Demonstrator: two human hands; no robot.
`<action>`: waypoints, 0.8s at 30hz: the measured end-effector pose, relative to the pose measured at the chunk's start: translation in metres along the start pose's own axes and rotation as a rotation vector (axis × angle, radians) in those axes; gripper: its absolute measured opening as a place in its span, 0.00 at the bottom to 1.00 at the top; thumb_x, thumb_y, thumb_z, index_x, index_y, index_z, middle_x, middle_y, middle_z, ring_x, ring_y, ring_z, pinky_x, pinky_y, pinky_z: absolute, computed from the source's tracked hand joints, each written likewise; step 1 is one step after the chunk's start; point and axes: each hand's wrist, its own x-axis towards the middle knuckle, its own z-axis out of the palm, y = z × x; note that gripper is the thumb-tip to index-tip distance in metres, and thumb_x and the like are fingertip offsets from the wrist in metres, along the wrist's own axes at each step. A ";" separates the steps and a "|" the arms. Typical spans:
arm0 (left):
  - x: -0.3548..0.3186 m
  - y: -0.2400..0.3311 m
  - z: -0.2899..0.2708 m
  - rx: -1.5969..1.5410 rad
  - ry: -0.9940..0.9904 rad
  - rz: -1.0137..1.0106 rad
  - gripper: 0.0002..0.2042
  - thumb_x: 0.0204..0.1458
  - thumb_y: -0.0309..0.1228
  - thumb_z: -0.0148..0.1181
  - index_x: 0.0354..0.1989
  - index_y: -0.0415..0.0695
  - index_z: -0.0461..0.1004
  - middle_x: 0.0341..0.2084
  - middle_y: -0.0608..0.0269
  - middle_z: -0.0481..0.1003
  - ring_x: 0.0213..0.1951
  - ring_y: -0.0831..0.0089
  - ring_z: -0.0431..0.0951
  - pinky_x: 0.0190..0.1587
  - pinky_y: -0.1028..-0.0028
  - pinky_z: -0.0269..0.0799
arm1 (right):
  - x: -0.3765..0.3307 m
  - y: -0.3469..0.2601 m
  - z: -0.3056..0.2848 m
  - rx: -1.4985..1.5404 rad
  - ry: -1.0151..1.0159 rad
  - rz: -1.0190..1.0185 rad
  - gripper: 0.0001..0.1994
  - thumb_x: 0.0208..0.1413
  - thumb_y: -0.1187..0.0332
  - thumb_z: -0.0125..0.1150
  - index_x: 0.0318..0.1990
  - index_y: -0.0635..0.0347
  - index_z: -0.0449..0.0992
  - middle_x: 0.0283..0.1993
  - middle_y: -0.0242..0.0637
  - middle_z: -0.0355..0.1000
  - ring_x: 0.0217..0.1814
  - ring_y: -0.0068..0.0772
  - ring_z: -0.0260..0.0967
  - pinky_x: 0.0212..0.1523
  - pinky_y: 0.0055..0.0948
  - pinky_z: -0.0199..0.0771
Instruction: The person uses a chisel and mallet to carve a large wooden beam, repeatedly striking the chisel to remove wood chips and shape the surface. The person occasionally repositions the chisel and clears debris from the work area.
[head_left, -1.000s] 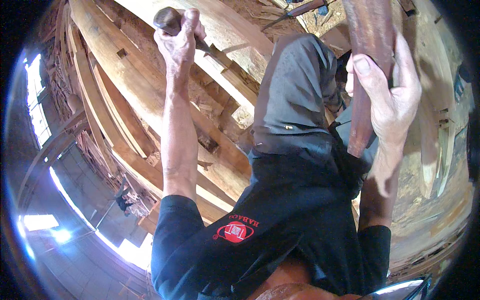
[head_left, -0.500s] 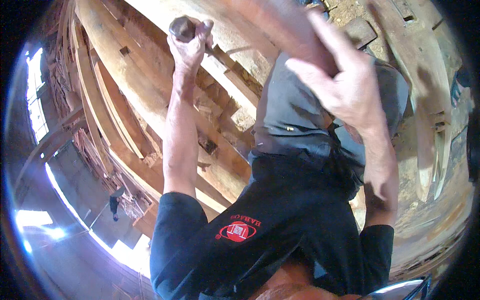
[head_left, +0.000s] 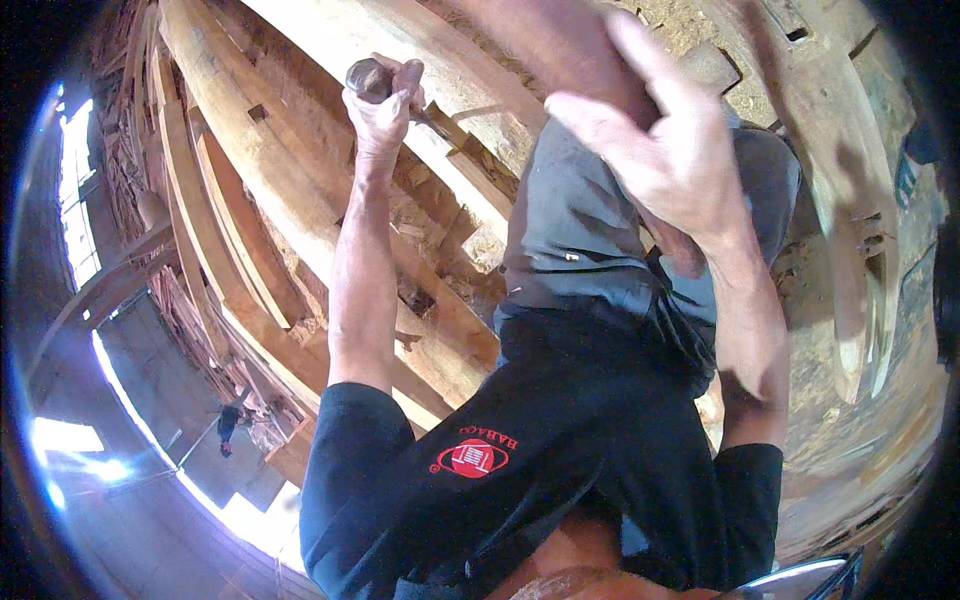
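My left hand is closed around a chisel, whose round, worn butt end faces up. The chisel's dark shank runs from under my fingers toward a pale timber beam. My right hand holds a thick, reddish-brown wooden mallet, blurred by motion. Its thumb and forefinger stretch along the mallet, while the other fingers are hidden beneath. The mallet reaches up and left over the beam, and its handle end shows below my palm.
Long curved timbers with cut mortises lie at the left. Another pale beam stands at the right, near a small wood block among shavings. My grey-trousered legs are between the timbers. A distant person appears at far left.
My right hand and the mallet have shifted slightly left. My left hand keeps its grip on the chisel, and the whole view has moved a little.
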 end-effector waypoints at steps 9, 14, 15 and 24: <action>-0.026 -0.003 -0.001 0.176 0.071 0.084 0.13 0.44 0.31 0.77 0.27 0.38 0.76 0.18 0.62 0.76 0.29 0.71 0.79 0.31 0.69 0.79 | -0.006 -0.010 0.006 -0.162 -0.634 0.437 0.33 0.56 0.60 0.73 0.67 0.64 0.68 0.55 0.59 0.77 0.55 0.58 0.78 0.55 0.42 0.80; -0.062 0.005 0.018 0.391 -0.144 0.205 0.11 0.48 0.30 0.72 0.20 0.43 0.76 0.18 0.60 0.75 0.27 0.72 0.79 0.31 0.68 0.78 | -0.049 0.027 -0.008 -0.135 -0.329 0.397 0.34 0.56 0.60 0.74 0.65 0.70 0.69 0.59 0.63 0.74 0.60 0.48 0.78 0.60 0.37 0.77; -0.058 0.009 0.014 0.152 -0.066 0.093 0.11 0.52 0.30 0.69 0.22 0.42 0.75 0.17 0.61 0.73 0.22 0.73 0.76 0.28 0.70 0.76 | -0.053 0.027 -0.012 -0.087 -0.238 0.365 0.34 0.57 0.62 0.74 0.65 0.73 0.68 0.60 0.60 0.75 0.60 0.38 0.77 0.62 0.35 0.75; 0.009 0.033 0.013 0.107 -0.047 0.027 0.14 0.60 0.33 0.68 0.28 0.41 0.70 0.14 0.63 0.70 0.16 0.72 0.72 0.20 0.71 0.70 | -0.001 -0.033 -0.040 -0.029 0.131 0.067 0.28 0.52 0.71 0.72 0.59 0.76 0.70 0.48 0.43 0.76 0.52 0.29 0.73 0.55 0.27 0.70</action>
